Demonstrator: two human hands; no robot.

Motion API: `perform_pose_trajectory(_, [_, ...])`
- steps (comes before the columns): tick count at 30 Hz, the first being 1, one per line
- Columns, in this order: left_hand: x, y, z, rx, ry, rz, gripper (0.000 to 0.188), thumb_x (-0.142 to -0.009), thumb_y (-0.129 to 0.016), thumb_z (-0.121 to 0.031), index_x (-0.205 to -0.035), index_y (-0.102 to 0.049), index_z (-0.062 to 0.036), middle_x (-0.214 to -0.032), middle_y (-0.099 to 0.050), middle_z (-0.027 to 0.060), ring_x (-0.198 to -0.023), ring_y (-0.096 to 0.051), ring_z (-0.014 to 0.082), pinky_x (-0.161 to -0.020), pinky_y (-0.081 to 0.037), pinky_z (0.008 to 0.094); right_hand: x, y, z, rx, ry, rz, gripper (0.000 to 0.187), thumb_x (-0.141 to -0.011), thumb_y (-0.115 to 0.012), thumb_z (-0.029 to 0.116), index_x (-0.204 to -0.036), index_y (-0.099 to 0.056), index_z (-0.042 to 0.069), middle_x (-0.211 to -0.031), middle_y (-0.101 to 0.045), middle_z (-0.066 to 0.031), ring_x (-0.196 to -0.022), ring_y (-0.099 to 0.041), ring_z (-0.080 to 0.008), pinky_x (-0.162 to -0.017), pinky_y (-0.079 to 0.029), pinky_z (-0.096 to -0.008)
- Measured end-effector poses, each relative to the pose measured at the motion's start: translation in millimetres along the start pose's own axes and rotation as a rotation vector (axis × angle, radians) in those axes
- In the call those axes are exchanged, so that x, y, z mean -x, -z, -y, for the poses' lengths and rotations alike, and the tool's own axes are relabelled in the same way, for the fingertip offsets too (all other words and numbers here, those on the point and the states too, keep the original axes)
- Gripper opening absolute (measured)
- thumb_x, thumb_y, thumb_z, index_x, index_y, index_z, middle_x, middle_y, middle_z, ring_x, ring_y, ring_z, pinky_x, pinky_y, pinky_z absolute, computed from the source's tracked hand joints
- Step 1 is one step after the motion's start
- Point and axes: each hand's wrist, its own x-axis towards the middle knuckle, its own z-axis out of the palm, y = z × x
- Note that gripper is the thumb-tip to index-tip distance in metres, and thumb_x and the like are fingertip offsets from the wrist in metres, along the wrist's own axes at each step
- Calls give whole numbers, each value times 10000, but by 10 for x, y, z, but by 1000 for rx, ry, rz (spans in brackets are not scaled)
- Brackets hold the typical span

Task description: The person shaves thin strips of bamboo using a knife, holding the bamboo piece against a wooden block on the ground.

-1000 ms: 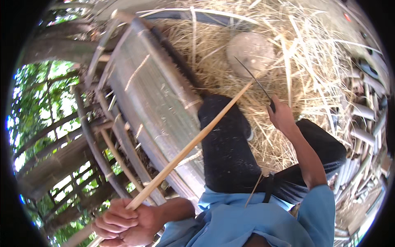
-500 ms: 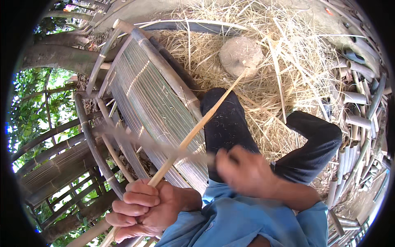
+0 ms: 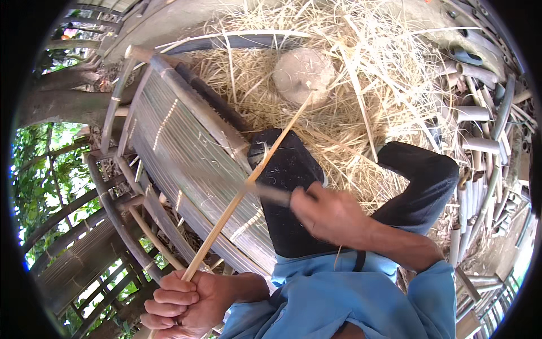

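My left hand (image 3: 183,302) is closed round the near end of a long, pale bamboo strip (image 3: 223,220). The strip slants up and away to the right, across my dark-trousered knee, with its far tip in front of a round block. My right hand (image 3: 333,217) grips a knife (image 3: 270,194) by its handle, fingers curled. Motion smears the blade, which crosses the strip near the middle of its visible length and reaches out to the left over a bamboo bench. Whether its edge touches the strip I cannot tell.
The slatted bamboo bench (image 3: 192,152) stands at my left. Ahead, the round block (image 3: 305,73) sits among heaped pale shavings (image 3: 384,85). Cut bamboo pieces (image 3: 480,145) are piled along the right. A bamboo railing (image 3: 121,212) and green leaves lie far left.
My right hand and the knife have moved away from me, farther along the strip. My left hand keeps its grip. The whole view has shifted, so the bench and block appear farther left.
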Motion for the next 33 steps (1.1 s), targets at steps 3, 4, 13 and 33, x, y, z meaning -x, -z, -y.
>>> perform_pose_trajectory(3, [-1, -43, 22, -89, -22, -48, 415, -1060, -426, -359, -722, -384, -121, -566, -310, -3, -409, -242, 95, -390, -183, 250, -12, -172, -369, -20, 13, 16, 168, -952, -585, 177, -1069, -531, 69, -719, -596, -172, -526, -639, -360, -433, -524, -459])
perform_pose_trajectory(4, [7, -98, 54, -98, -30, -91, 415, -1055, -434, -354, -716, -378, -122, -565, -309, -4, -408, -237, 96, -392, -184, 249, -82, -229, -672, 30, -172, 30, 174, -955, -588, 194, -1076, -532, 82, -734, -603, -190, -539, -644, -367, -436, -523, -463])
perform_pose_trajectory(13, [-61, -294, 181, -317, -138, -275, 485, -1084, -337, -498, -735, -371, -163, -573, -256, -52, -372, -238, 52, -317, -212, 217, -114, -715, -1857, 106, -257, 32, 186, -1010, -511, 218, -1151, -448, 114, -758, -622, -193, -568, -645, -317, -457, -522, -432])
perform_pose_trajectory(33, [-204, -158, 284, 224, 55, 118, 492, -1093, -309, -456, -701, -353, -163, -567, -248, -86, -408, -216, 29, -386, -195, 214, -242, -645, -1884, 14, -12, -14, 199, -937, -637, 199, -1049, -507, 99, -767, -605, -173, -562, -631, -347, -476, -526, -441])
